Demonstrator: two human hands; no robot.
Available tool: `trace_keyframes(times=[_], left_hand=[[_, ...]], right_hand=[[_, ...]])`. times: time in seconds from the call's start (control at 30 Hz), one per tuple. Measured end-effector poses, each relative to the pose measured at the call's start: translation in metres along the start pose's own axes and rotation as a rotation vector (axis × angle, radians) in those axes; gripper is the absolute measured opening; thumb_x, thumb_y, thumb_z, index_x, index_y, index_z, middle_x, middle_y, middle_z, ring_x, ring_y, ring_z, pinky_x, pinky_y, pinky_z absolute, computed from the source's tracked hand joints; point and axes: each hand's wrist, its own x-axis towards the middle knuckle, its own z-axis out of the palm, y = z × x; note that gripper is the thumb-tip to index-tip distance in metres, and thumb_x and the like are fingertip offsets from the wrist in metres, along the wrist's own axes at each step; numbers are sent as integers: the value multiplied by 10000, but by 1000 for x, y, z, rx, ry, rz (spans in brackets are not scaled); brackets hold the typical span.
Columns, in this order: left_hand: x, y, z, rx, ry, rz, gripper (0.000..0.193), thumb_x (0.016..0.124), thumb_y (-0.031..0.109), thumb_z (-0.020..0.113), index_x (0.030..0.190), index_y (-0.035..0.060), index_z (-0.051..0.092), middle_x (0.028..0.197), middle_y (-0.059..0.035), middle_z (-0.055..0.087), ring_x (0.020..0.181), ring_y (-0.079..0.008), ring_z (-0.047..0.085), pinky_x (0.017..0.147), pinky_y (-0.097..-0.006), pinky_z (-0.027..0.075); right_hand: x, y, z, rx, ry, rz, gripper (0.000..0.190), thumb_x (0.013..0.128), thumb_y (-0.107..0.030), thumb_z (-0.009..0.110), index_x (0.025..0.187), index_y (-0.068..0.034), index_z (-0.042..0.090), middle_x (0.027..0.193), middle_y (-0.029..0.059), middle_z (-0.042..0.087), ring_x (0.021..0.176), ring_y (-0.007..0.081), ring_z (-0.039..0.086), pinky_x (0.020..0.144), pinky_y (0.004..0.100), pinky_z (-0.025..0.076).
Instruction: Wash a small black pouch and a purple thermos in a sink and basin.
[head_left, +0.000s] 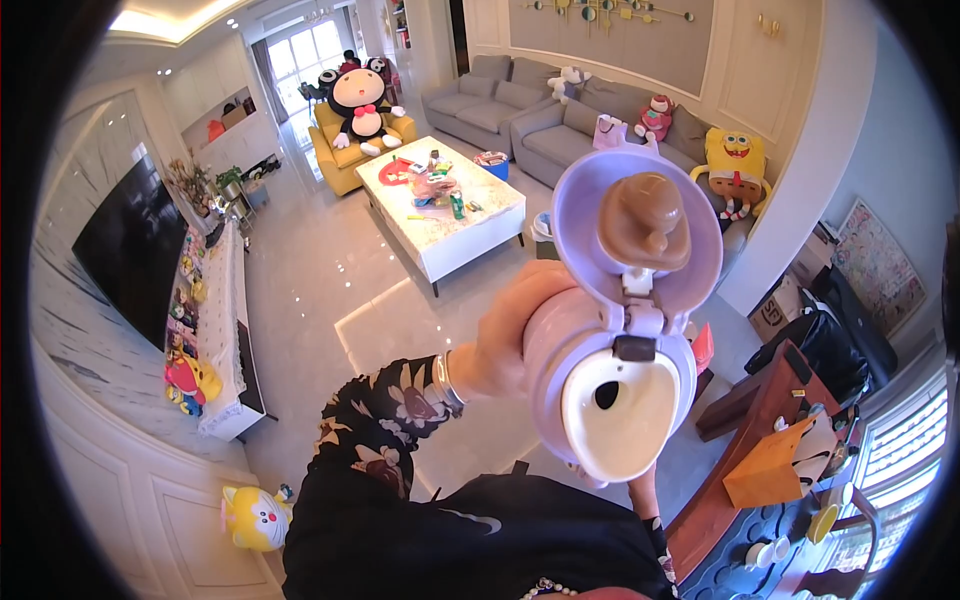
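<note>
A lilac drinking bottle (541, 352) is held up close to the camera. Its flip lid (574, 225) stands open on the hinge, showing a brown seal (637, 221) inside. Below the hinge is a cream oval mouthpiece (637, 435) with a dark hole; a dark brown latch (634, 348) sits at its upper edge. My left hand (502, 322) wraps around the bottle's left side. Mostly hidden behind the bottle, my right hand (589, 477) shows only a few fingers against its lower part, with the wrist emerging below.
Ahead stands a marble-topped coffee table (480, 247) bearing assorted items. Grey sofas (551, 142) and a yellow armchair (330, 161) hold plush toys. At right, a wooden table (705, 502) carries an orange paper bag (765, 472) and cups. A TV cabinet (225, 375) runs along the left.
</note>
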Motion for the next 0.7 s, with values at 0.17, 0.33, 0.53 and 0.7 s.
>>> trace_keyframes(times=[0.17,0.33,0.53,0.7], left_hand=[[8,3,-6,73,-55,11,582,682,235,740,1123,-25,464,1040,-181,546,919,-308,539,789,-379,429],[17,2,-16,82,-212,-32,516,666,208,730,1071,-25,512,1046,-165,551,919,-320,543,793,-378,429],[35,0,-16,138,-236,84,508,656,200,728,1059,-26,519,1049,-164,552,927,-325,542,795,-382,430],[52,1,-18,187,-250,194,501,647,193,727,1050,-26,525,1052,-164,553,934,-329,541,798,-385,431]], right_hand=[[5,7,-5,-57,-74,120,177,805,-76,540,922,47,591,806,82,628,700,130,606,659,234,478],[7,2,-4,-107,-64,104,182,802,-84,543,921,44,593,802,80,630,704,130,612,663,234,478],[9,2,-3,-174,-49,123,188,794,-104,553,915,30,607,772,67,637,703,118,614,666,229,474],[10,14,-3,-141,-38,104,186,791,-102,556,910,32,607,771,71,637,702,125,619,663,230,474]])
